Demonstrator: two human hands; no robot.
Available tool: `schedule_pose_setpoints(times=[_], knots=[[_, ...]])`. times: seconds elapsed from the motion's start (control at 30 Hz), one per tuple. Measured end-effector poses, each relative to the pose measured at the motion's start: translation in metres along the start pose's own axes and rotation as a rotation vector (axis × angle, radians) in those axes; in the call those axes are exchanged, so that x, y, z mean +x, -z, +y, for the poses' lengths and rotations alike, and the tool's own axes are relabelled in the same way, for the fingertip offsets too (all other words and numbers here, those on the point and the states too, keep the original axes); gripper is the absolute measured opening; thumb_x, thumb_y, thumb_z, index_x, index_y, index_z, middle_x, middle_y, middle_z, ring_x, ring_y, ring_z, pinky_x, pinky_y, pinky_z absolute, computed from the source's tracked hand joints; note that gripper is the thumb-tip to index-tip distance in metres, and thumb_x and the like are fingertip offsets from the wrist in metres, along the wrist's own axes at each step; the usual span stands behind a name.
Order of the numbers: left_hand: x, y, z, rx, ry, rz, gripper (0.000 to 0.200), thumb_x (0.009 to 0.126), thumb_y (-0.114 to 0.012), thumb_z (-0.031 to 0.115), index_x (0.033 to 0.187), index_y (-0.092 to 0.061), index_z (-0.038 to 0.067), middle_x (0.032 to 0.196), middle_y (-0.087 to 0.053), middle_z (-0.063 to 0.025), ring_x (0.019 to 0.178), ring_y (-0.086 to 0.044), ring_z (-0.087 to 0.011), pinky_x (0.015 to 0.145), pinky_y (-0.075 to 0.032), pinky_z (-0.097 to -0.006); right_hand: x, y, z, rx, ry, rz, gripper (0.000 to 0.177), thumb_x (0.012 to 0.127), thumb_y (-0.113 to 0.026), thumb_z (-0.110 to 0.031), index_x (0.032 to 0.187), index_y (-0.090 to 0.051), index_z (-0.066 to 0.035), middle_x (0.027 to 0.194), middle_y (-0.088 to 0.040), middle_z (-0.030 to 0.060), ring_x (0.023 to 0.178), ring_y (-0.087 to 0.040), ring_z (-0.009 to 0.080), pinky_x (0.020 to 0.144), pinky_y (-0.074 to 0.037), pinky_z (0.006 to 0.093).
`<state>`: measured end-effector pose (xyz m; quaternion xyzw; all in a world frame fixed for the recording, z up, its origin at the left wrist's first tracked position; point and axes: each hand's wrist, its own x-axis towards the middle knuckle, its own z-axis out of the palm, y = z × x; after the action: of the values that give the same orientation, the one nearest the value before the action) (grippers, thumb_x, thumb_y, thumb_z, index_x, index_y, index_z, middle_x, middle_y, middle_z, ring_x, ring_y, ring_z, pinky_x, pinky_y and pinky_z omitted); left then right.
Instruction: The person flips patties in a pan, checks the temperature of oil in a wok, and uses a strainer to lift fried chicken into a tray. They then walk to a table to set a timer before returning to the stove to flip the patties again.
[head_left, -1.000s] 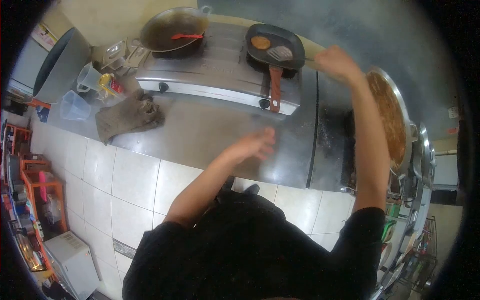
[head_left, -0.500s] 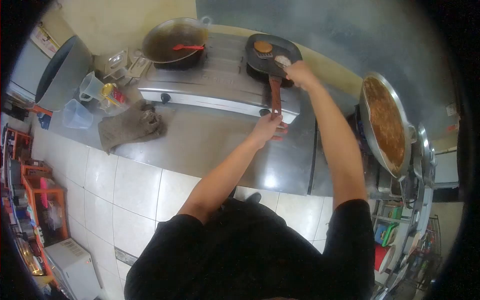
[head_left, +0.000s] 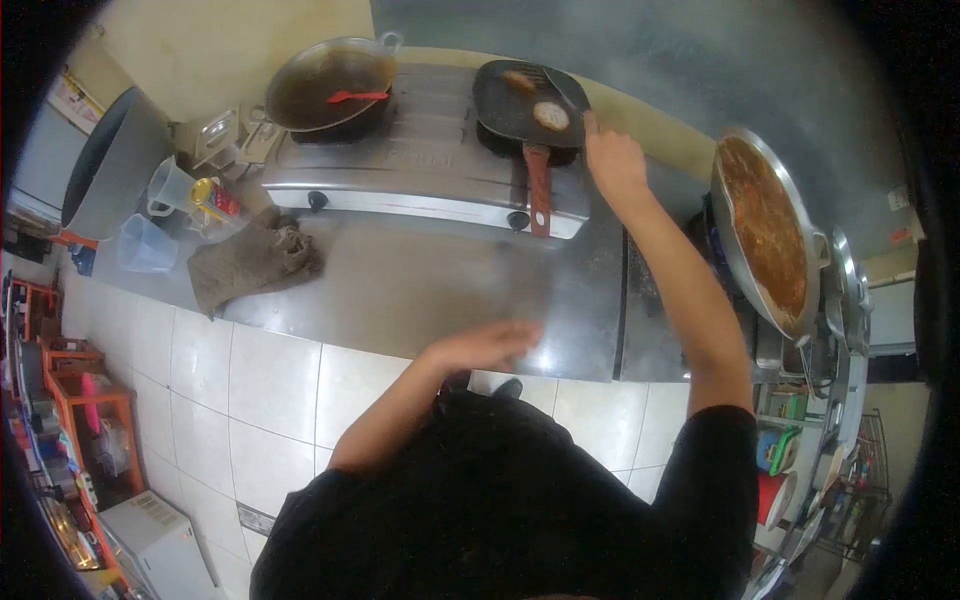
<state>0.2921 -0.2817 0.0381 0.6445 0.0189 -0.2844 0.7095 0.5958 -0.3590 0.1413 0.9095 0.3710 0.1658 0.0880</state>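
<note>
A dark square grill pan with a brown handle sits on the right burner of the stove. In the pan lie a pale round patty and, farther back, a browned piece that looks tilted or folded. At the pan's right edge my right hand is closed on a spatula, its head reaching over the far right of the pan. My left hand, smeared by motion, is off the handle above the counter's front edge, fingers stretched out with nothing in them.
A wok of brown liquid with a red utensil stands on the left burner. On the steel counter lies a dark cloth beside plastic jugs. At right is a large pan of brown food.
My left hand has let go of the pan handle and drawn back toward my body. The spatula has shifted to the pan's far right, and the browned patty now looks tilted.
</note>
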Motion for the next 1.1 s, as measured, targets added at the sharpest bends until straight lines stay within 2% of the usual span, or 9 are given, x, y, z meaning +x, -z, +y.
schedule_pose_setpoints(times=[0.1, 0.3, 0.53, 0.6, 0.7, 0.73, 0.87, 1.0, 1.1], knots=[[-0.033, -0.018, -0.023, 0.248, -0.142, -0.191, 0.062, 0.101, -0.045, 0.043, 0.147, -0.034, 0.004, 0.142, -0.047, -0.0157, 0.129, -0.048, -0.0273, 0.105, -0.042, -0.0375, -0.013, 0.011, 0.001, 0.048, 0.002, 0.020, 0.041, 0.091, -0.054, -0.015, 0.130, -0.054, -0.002, 0.094, -0.068, 0.0227, 0.083, -0.066, 0.0432, 0.080, -0.053, 0.0466], [-0.119, -0.041, 0.027, -0.064, -0.409, -0.314, 0.048, 0.103, -0.045, 0.028, 0.144, -0.040, 0.003, 0.138, -0.052, -0.0162, 0.128, -0.049, -0.0265, 0.108, -0.037, -0.0354, -0.013, 0.001, -0.001, 0.502, -0.052, 0.017, 0.035, 0.090, -0.056, -0.022, 0.117, -0.066, -0.003, 0.102, -0.068, 0.0233, 0.096, -0.065, 0.0402, 0.089, -0.050, 0.0444], [-0.118, -0.046, 0.020, 0.161, -0.396, -0.227, 0.047, 0.103, -0.045, 0.026, 0.144, -0.040, 0.003, 0.135, -0.054, -0.0165, 0.126, -0.051, -0.0268, 0.107, -0.038, -0.0353, 0.008, -0.033, -0.011, 0.685, -0.036, -0.039, 0.032, 0.089, -0.051, -0.020, 0.098, -0.069, 0.004, 0.098, -0.067, 0.0265, 0.096, -0.065, 0.0415, 0.086, -0.050, 0.0467], [-0.119, -0.047, 0.013, 0.166, -0.422, -0.236, 0.047, 0.103, -0.045, 0.026, 0.144, -0.040, 0.003, 0.135, -0.054, -0.0168, 0.126, -0.051, -0.0271, 0.107, -0.038, -0.0355, 0.010, -0.003, -0.010, 0.809, -0.231, -0.316, 0.032, 0.088, -0.049, -0.020, 0.093, -0.069, 0.005, 0.093, -0.068, 0.0255, 0.092, -0.066, 0.0413, 0.082, -0.051, 0.0466], [-0.120, -0.046, 0.012, 0.146, -0.408, -0.228, 0.046, 0.103, -0.044, 0.026, 0.144, -0.040, 0.003, 0.134, -0.055, -0.0164, 0.126, -0.051, -0.0268, 0.107, -0.038, -0.0353, 0.027, 0.002, -0.007, 0.658, -0.223, -0.456, 0.032, 0.089, -0.050, -0.022, 0.091, -0.070, 0.003, 0.087, -0.068, 0.0238, 0.085, -0.066, 0.0404, 0.079, -0.052, 0.0461], [-0.121, -0.047, 0.012, 0.149, -0.408, -0.228, 0.046, 0.103, -0.044, 0.026, 0.144, -0.040, 0.003, 0.134, -0.055, -0.0164, 0.126, -0.051, -0.0268, 0.107, -0.038, -0.0353, 0.024, 0.004, -0.006, 0.659, -0.223, -0.454, 0.032, 0.089, -0.050, -0.022, 0.091, -0.070, 0.003, 0.087, -0.068, 0.0238, 0.085, -0.066, 0.0404, 0.079, -0.052, 0.0461], [-0.131, -0.042, 0.002, 0.113, -0.389, -0.176, 0.046, 0.103, -0.045, 0.026, 0.143, -0.042, 0.003, 0.135, -0.054, -0.0153, 0.126, -0.050, -0.0255, 0.107, -0.038, -0.0346, -0.028, 0.034, -0.037, 0.812, -0.091, 0.119, 0.031, 0.091, -0.054, -0.023, 0.104, -0.069, 0.000, 0.092, -0.069, 0.0229, 0.090, -0.066, 0.0402, 0.081, -0.052, 0.0460], [-0.130, -0.042, -0.011, 0.026, -0.298, -0.169, 0.046, 0.103, -0.047, 0.026, 0.143, -0.042, 0.003, 0.137, -0.053, -0.0149, 0.127, -0.050, -0.0256, 0.106, -0.038, -0.0350, -0.083, 0.000, -0.123, 0.973, -0.111, 0.157, 0.031, 0.092, -0.055, -0.021, 0.112, -0.066, 0.001, 0.096, -0.067, 0.0282, 0.093, -0.064, 0.0444, 0.086, -0.051, 0.0462], [-0.123, -0.046, -0.007, 0.139, -0.283, -0.192, 0.047, 0.103, -0.046, 0.024, 0.144, -0.040, 0.003, 0.138, -0.052, -0.0159, 0.127, -0.049, -0.0261, 0.107, -0.038, -0.0356, -0.102, -0.032, -0.184, 0.982, -0.228, 0.007, 0.037, 0.093, -0.057, -0.025, 0.122, -0.054, -0.002, 0.088, -0.066, 0.0250, 0.086, -0.064, 0.0428, 0.078, -0.050, 0.0478]])
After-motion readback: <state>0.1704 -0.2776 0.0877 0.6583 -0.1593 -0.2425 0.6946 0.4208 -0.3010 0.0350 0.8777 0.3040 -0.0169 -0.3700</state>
